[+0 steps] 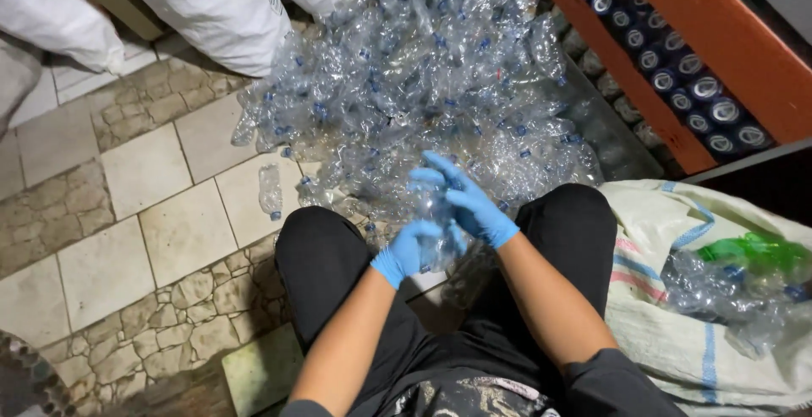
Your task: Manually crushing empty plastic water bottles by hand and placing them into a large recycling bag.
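Note:
Both my hands wear blue gloves and hold one clear crushed plastic bottle between my knees. My left hand grips its lower end. My right hand wraps over its upper part, fingers spread toward the heap. Just beyond them lies a large heap of clear crushed bottles with blue caps on the tiled floor.
A single loose bottle lies left of the heap. At my right, an open white woven sack holds clear and green bottles. White filled sacks stand at the back left. An orange rack with dark cans runs along the right.

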